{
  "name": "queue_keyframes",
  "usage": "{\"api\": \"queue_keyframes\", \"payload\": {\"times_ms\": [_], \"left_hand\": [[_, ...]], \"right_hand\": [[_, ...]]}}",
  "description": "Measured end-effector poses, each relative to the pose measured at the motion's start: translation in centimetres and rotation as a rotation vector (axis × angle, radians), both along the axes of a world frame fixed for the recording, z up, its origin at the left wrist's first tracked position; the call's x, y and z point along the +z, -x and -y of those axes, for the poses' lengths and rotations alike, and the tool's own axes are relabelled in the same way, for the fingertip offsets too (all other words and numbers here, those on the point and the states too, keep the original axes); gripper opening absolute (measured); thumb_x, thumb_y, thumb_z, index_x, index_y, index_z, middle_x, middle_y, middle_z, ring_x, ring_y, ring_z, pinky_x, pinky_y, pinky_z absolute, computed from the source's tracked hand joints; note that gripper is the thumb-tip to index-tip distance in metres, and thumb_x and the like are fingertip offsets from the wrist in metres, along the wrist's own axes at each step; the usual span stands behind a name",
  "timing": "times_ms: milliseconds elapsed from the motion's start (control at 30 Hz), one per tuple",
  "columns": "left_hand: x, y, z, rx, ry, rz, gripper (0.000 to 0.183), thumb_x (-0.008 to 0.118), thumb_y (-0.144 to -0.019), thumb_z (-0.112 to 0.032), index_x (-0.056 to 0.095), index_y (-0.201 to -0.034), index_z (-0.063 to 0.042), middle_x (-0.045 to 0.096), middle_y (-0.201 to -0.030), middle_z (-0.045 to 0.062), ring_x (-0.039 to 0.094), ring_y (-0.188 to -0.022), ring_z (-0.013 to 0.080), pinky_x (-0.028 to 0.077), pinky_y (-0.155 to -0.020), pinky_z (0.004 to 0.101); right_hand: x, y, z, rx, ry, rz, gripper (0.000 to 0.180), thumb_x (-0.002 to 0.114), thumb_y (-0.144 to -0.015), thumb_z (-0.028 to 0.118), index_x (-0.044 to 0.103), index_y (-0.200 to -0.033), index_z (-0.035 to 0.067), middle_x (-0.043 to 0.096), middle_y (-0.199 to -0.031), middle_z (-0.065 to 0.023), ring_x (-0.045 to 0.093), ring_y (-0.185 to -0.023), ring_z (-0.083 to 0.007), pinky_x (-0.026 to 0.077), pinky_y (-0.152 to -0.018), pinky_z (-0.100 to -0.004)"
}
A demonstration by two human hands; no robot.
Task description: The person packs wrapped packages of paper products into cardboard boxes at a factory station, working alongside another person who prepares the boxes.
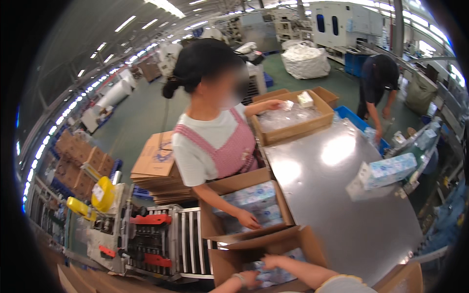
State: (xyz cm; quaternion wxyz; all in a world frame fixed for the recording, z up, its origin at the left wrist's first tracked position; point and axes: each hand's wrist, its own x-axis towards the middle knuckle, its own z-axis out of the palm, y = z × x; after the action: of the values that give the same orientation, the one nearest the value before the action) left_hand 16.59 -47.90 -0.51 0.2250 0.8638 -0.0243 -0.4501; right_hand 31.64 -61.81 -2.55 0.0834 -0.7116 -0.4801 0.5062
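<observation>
Both my hands reach into an open cardboard box (315, 249) at the bottom of the view. Inside lie plastic-wrapped packs with a blue and white print (273, 278). My left hand (249, 279), with a band at the wrist, touches the packs near the box's lower left. Just above and to the right of it, my right hand (272, 261) is over the packs with its fingers bent down. Whether either hand grips a pack cannot be made out. Beyond stands a second open box (234, 180) holding similar packs.
A co-worker (214, 146) reaches into the second box and a carton of clear plastic (293, 137). A wrapped pack (392, 170) is at the steel table's (311, 183) far right. Another person (379, 84) bends over a blue crate (353, 116). A roller conveyor (190, 223) and a taping machine (102, 194) stand left.
</observation>
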Motion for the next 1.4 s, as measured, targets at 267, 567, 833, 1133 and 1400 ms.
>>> {"api": "queue_keyframes", "payload": {"times_ms": [267,567,833,1133,1400], "left_hand": [[8.1,-9.9,0.2,1.501,1.513,-0.193,0.053,0.056,-0.101,-0.043,0.053,-0.136,-0.003,0.063,-0.130,0.018,0.062,-0.119,0.0301,0.048,-0.105,0.0476],[13.9,-20.3,15.7,0.636,0.905,0.201,0.029,0.067,-0.097,-0.018,0.064,-0.119,0.001,0.069,-0.115,0.009,0.065,-0.105,0.0190,0.051,-0.096,0.0345],[18.8,-32.0,23.8,-0.103,-0.026,1.109,0.086,0.086,-0.072,-0.037,0.048,-0.141,-0.003,0.040,-0.147,0.026,0.040,-0.136,0.0407,0.034,-0.111,0.0539],[16.1,-34.7,27.1,-0.329,-0.008,0.946,0.089,0.086,-0.064,-0.034,0.047,-0.138,-0.007,0.057,-0.109,0.014,0.055,-0.108,0.0340,0.042,-0.095,0.0465],[24.9,-29.5,23.3,-0.051,0.217,1.341,0.071,0.083,-0.062,-0.023,0.055,-0.123,-0.004,0.056,-0.115,0.016,0.054,-0.104,0.0357,0.042,-0.093,0.0457]], "right_hand": [[18.8,-30.8,31.8,-1.916,-1.423,-0.322,0.049,0.064,-0.091,0.015,0.050,-0.138,0.009,0.064,-0.119,-0.0139,0.062,-0.111,-0.0301,0.049,-0.099,-0.0420],[12.9,-41.7,46.7,-0.699,0.150,1.521,0.086,0.076,-0.072,0.012,0.043,-0.151,0.018,0.028,-0.161,-0.0175,0.017,-0.154,-0.0311,0.021,-0.119,-0.0609],[18.0,-30.7,31.8,-0.517,-0.303,0.762,0.071,0.078,-0.073,0.044,0.059,-0.137,0.019,0.063,-0.132,-0.0151,0.056,-0.124,-0.0327,0.025,-0.112,-0.0637],[19.9,-34.7,50.4,-1.402,-0.283,1.110,0.049,0.075,-0.079,0.035,0.065,-0.113,0.001,0.065,-0.114,-0.0203,0.062,-0.110,-0.0374,0.049,-0.092,-0.0509],[22.5,-44.4,52.3,-1.716,0.034,1.163,0.069,0.070,-0.085,0.051,0.056,-0.136,0.007,0.037,-0.153,-0.0206,0.029,-0.145,-0.0384,0.038,-0.107,-0.0636]]}}
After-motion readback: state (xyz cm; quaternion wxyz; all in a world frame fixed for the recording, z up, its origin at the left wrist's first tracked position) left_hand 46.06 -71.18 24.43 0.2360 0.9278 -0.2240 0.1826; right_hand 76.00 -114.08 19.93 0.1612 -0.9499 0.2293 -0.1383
